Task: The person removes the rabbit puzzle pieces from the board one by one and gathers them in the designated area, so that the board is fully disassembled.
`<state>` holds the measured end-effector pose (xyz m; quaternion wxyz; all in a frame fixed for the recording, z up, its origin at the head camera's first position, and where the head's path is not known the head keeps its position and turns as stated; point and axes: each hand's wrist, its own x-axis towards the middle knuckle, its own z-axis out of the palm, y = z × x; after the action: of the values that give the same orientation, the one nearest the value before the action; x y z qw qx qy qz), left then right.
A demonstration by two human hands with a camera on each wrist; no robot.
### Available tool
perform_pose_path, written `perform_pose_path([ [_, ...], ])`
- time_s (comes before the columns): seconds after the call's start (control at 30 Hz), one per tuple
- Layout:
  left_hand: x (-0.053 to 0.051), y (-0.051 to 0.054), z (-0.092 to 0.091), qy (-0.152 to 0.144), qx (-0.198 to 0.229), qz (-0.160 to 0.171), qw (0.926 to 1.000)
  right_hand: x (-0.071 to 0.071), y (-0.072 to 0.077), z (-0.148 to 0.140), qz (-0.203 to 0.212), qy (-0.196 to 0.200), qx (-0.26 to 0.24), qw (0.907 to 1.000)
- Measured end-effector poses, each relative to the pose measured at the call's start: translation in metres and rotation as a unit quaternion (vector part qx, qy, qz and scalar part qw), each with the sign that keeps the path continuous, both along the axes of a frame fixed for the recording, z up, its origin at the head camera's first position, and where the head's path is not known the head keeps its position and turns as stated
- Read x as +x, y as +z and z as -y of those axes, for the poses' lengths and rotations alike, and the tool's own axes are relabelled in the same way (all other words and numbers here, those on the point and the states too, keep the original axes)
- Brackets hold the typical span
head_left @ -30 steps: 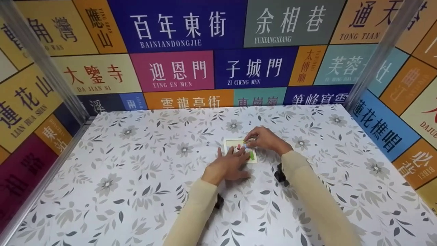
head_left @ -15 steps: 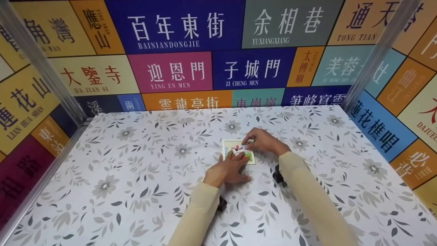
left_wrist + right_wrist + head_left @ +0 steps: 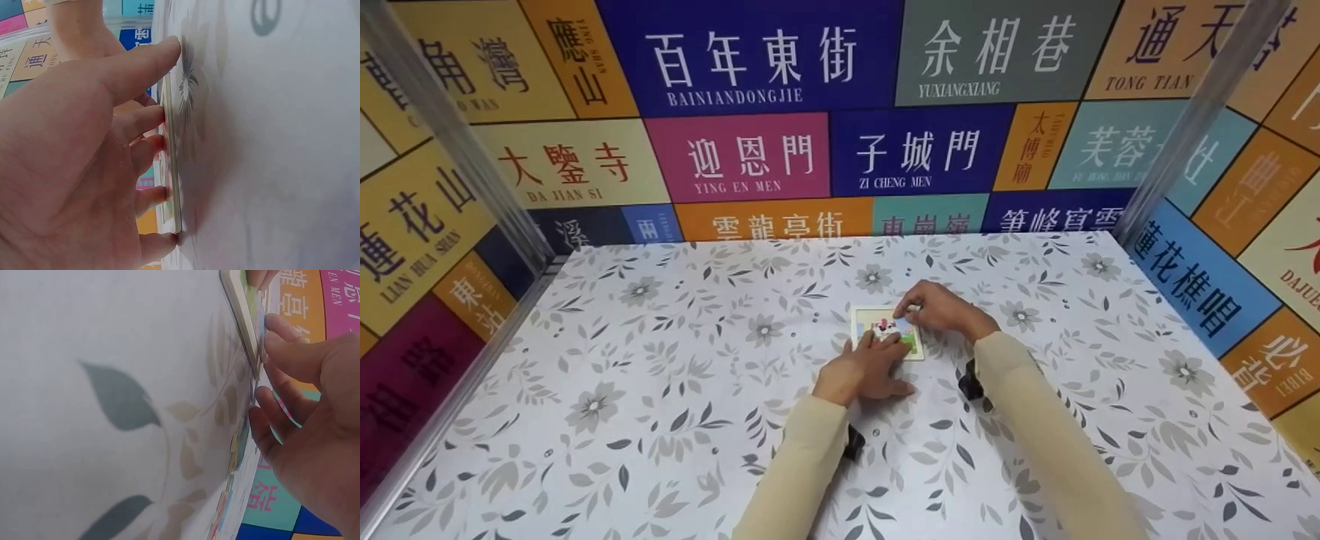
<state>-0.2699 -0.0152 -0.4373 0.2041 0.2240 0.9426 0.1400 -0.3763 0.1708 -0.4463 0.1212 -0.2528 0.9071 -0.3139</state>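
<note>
A small square picture puzzle (image 3: 865,312) in a cream frame lies flat on the patterned table. It shows a white cartoon figure with red on its head and a green patch below. My left hand (image 3: 864,369) rests spread fingertips on the picture's lower part, with the thumb off to the side; the left wrist view shows the fingers (image 3: 149,196) along its edge. At the upper right corner of the frame, my right hand (image 3: 945,309) pinches with thumb and forefinger at a puzzle piece, mostly hidden by the fingers. Its other fingers (image 3: 273,427) are loosely bent.
Thin coloured shapes (image 3: 239,447) lie low on the table beyond my right hand in the right wrist view, too edge-on to make out. The white floral tabletop (image 3: 675,360) ends at printed wall panels (image 3: 742,157) behind and at both sides.
My left fingers have drawn slightly down the picture, so more of the cartoon figure shows. The right hand stays at the upper right corner, its fingertips shifted only a little.
</note>
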Motion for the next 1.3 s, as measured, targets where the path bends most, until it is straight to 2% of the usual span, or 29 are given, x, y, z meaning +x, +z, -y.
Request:
perform_pose_path([
  [0.13,0.001,-0.001,-0.001,0.003,0.001,0.001,1.0,0.002,-0.001,0.0,-0.003,-0.01,0.0,0.9999],
  [0.33,0.001,0.0,-0.002,0.004,-0.009,0.001,0.9999,0.006,0.0,0.0,0.02,-0.054,0.011,0.9983],
  [0.57,0.0,0.001,-0.003,-0.003,-0.009,0.001,0.9999,0.009,0.005,-0.006,0.001,-0.071,-0.045,0.9965],
  [0.7,0.0,-0.001,-0.002,0.0,-0.006,0.001,1.0,0.009,0.012,-0.015,0.008,-0.088,-0.062,0.9942],
  [0.97,-0.001,-0.003,-0.002,0.009,-0.008,0.005,0.9999,0.008,0.028,-0.051,0.058,-0.131,-0.063,0.9877],
  [1.13,-0.001,-0.003,-0.002,0.011,-0.007,0.015,0.9998,0.009,0.032,-0.079,0.066,-0.15,-0.059,0.9847],
  [1.3,0.001,-0.002,-0.001,0.011,0.0,0.014,0.9998,0.015,0.032,-0.109,0.054,-0.175,-0.051,0.9818],
])
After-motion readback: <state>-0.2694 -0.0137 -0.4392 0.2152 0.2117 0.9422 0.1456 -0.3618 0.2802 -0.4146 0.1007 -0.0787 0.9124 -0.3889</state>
